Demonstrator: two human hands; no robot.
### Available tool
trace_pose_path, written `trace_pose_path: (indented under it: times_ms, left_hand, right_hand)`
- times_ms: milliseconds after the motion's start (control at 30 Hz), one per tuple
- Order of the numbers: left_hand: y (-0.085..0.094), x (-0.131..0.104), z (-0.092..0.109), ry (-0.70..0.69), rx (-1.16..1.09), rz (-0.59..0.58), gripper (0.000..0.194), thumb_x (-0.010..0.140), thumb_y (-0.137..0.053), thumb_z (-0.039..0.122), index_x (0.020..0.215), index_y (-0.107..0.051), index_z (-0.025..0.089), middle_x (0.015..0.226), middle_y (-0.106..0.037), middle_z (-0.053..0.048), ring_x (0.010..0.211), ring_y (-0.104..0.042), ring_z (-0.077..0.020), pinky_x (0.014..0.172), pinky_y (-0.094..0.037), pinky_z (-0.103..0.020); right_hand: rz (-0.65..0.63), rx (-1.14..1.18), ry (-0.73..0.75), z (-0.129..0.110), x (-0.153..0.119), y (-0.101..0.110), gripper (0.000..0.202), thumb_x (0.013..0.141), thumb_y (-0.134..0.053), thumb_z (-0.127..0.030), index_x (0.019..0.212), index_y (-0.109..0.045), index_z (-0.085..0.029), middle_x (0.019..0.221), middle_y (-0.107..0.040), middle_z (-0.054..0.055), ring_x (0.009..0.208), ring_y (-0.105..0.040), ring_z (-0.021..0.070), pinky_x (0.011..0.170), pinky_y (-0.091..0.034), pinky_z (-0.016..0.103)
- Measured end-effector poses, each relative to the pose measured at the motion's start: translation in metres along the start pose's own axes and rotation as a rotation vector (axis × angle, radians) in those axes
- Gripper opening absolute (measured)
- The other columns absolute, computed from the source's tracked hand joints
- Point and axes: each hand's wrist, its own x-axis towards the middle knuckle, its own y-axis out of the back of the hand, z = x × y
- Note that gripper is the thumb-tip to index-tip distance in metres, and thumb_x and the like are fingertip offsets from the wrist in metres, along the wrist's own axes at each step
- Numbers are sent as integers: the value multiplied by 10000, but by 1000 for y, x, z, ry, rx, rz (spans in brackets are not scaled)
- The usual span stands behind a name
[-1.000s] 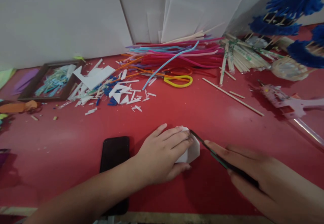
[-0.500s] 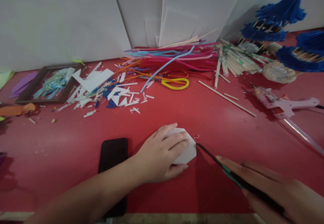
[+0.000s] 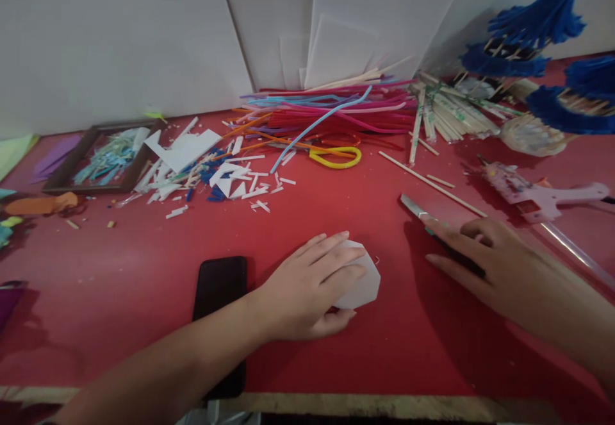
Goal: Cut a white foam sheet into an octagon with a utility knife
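Observation:
My left hand (image 3: 312,287) lies over a small white many-sided piece (image 3: 364,285), with its fingers on the top and the thumb at the lower edge. The right part of the piece shows past my fingers. To the right, my right hand (image 3: 485,261) is closed around a utility knife (image 3: 414,207) whose blade points up and left, apart from the white piece. Most of the knife's handle is hidden by my fingers. A tiny curled shaving (image 3: 377,260) lies by the right edge of the piece.
A black phone (image 3: 221,287) lies partly under my left forearm. Behind are white scraps (image 3: 192,149), a brown frame (image 3: 91,188), pipe cleaners (image 3: 336,117), yellow-handled scissors (image 3: 336,158) and wooden sticks (image 3: 444,114). A pink glue gun (image 3: 545,197) and blue fringed models (image 3: 509,63) stand at right.
My right hand has moved up with the knife, whose blade has left the edge of the white piece. My left hand stays on the piece. The view has shifted slightly.

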Motion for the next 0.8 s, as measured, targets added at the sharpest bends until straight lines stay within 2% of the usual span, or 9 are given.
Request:
trace_pose_path:
  times_ms: [133, 267, 367, 433, 500, 567, 633, 700, 800]
  left_hand:
    - [2, 1, -1, -19, -5, 41, 419, 946, -602, 247, 1340, -563, 107, 1481, -587, -213, 1544, -358, -332, 1211, -405, -530]
    - [7, -1, -2, -115, 32, 97, 398, 981, -597, 264, 1358, -567, 141, 1509, -572, -199, 1562, -329, -305, 1207, -420, -500]
    - [11, -3, 0, -216, 98, 157, 366, 998, -607, 300, 1345, -590, 187, 1504, -595, -143, 1571, -306, -274, 1216, -419, -475]
    - [12, -3, 1, -254, 131, 209, 340, 992, -623, 287, 1320, -599, 201, 1474, -627, -111, 1573, -295, -260, 1213, -430, -456]
    - [10, -3, 2, -273, 122, 257, 372, 972, -651, 262, 1324, -573, 170, 1429, -659, -121, 1565, -315, -272, 1208, -441, -459]
    - [7, -1, 1, -279, 75, 299, 493, 947, -672, 237, 1392, -494, 119, 1394, -670, -167, 1531, -390, -290, 1214, -431, -498]
    - [3, 1, 0, -246, -4, 345, 668, 921, -686, 214, 1495, -364, 105, 1400, -645, -214, 1479, -473, -301, 1214, -410, -554]
    - [-1, 3, -2, -173, -116, 376, 826, 897, -704, 210, 1571, -229, 174, 1454, -581, -232, 1456, -499, -315, 1183, -428, -589]
    - [-6, 0, -8, -41, -264, 344, 944, 869, -763, 263, 1580, -142, 289, 1538, -458, -244, 1489, -442, -359, 1119, -482, -596]
  right_hand:
    - [79, -71, 48, -13, 12, 2, 434, 1009, -495, -493, 1321, -721, -293, 1127, -681, 164, 1003, -668, 351, 902, -546, 601]
    - [-101, 259, 129, -39, 24, 7, 458, 972, -586, -559, 1345, -703, -320, 1257, -725, 123, 1154, -683, 305, 971, -565, 511]
    - [-321, 566, 4, -54, 36, 14, 544, 907, -606, -692, 1231, -756, -283, 1156, -777, 108, 1039, -737, 277, 872, -613, 420]
    - [-437, 715, -79, -60, 43, 17, 506, 905, -588, -711, 1022, -791, -263, 942, -798, 73, 851, -750, 231, 733, -614, 336]
    - [-502, 773, -125, -64, 48, 19, 483, 893, -611, -701, 804, -750, -246, 717, -738, 26, 661, -690, 182, 603, -561, 281]
    - [-497, 749, -141, -65, 54, 20, 500, 874, -632, -700, 696, -689, -236, 626, -672, 6, 586, -624, 159, 548, -510, 269]
    - [-442, 697, -146, -65, 64, 19, 495, 870, -622, -702, 712, -679, -236, 637, -660, 6, 590, -602, 157, 549, -489, 276]
    - [-331, 654, -167, -66, 82, 14, 486, 889, -583, -688, 721, -653, -237, 625, -639, 0, 568, -575, 148, 542, -468, 276]
    - [-207, 594, -205, -72, 125, -1, 493, 933, -530, -615, 614, -515, -240, 517, -546, -25, 476, -494, 115, 496, -407, 266]
